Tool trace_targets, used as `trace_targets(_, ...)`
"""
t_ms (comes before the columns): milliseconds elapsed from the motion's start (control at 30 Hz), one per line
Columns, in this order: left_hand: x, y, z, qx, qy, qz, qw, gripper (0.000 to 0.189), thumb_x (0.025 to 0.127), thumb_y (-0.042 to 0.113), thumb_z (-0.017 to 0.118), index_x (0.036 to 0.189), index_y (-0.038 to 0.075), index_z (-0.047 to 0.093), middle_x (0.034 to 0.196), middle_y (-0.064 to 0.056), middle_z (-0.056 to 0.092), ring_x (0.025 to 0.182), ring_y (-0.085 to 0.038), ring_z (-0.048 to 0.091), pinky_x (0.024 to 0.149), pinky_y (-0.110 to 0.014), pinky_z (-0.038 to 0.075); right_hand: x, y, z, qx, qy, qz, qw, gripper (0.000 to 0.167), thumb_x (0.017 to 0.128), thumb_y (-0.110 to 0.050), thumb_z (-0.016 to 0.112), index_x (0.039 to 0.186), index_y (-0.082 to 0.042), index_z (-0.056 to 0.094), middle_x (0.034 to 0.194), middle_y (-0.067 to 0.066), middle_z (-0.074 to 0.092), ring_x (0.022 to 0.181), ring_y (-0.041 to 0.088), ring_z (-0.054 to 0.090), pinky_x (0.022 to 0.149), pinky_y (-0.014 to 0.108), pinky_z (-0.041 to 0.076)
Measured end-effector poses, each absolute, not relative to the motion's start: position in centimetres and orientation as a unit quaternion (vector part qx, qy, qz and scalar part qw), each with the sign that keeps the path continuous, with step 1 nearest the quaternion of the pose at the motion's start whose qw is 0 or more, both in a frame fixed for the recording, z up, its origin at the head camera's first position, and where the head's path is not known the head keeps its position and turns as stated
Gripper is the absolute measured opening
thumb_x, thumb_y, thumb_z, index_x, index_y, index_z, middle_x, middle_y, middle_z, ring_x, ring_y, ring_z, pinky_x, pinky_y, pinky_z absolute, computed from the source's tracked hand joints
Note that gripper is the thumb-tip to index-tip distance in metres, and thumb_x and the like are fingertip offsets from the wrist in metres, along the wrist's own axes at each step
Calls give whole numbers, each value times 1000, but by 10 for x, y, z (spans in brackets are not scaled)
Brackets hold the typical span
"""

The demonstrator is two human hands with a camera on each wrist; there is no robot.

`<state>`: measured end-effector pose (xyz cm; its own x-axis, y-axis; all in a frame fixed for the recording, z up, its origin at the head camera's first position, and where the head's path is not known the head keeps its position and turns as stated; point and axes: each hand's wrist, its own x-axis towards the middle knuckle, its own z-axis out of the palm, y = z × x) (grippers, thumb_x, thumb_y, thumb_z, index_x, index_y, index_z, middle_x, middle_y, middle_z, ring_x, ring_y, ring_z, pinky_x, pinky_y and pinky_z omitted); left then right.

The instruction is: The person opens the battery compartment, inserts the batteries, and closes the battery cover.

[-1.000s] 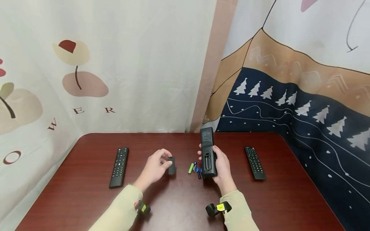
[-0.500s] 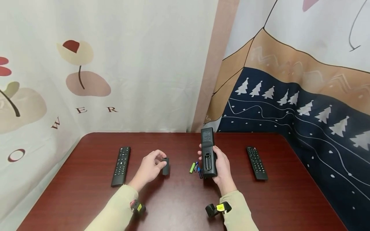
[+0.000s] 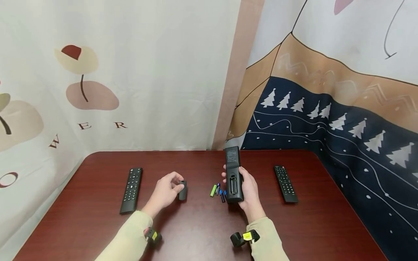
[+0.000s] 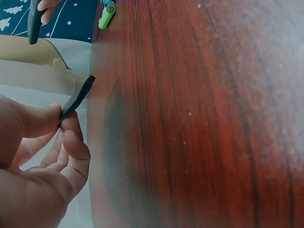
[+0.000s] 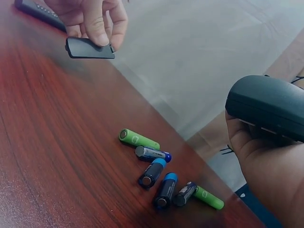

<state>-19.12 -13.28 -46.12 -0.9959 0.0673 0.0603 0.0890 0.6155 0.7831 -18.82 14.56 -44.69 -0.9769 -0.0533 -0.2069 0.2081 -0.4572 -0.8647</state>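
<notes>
My left hand (image 3: pixel 165 192) pinches a small dark battery cover (image 3: pixel 183 190) between thumb and fingers; the left wrist view shows the cover (image 4: pixel 77 100) edge-on above the table. In my right hand (image 3: pixel 249 188) is a black remote control (image 3: pixel 233 159), gripped from beneath with its back facing up. Its battery compartment (image 3: pixel 233 184) lies uncovered, and no battery shows in it. Several green and dark blue batteries (image 3: pixel 218 190) lie loose on the table just left of that remote; the right wrist view shows these batteries (image 5: pixel 165 190) close up.
Another black remote (image 3: pixel 131 190) lies buttons up on the left of the brown table (image 3: pixel 196 235). A third remote (image 3: pixel 285 184) lies buttons up on the right. Behind the table hang a pale printed curtain (image 3: pixel 163 79) and a dark blue tree-patterned cloth (image 3: pixel 294 119).
My left hand has moved left with the battery cover, away from the remote. My right hand keeps its grip on the remote in nearly the same place. The head view has shifted slightly.
</notes>
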Motion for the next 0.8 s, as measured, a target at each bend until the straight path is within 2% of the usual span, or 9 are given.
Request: trace_targets(800, -194, -138, -469, -35, -920, -390, 2, 12, 89, -1, 74, 96, 5, 66, 91, -6, 66, 78, -18, 65, 73, -36, 53, -189, 149, -449, 80, 516, -849, 75, 51, 112, -37, 33, 149, -7, 51, 117, 7, 73, 97, 21, 73, 97, 37, 55)
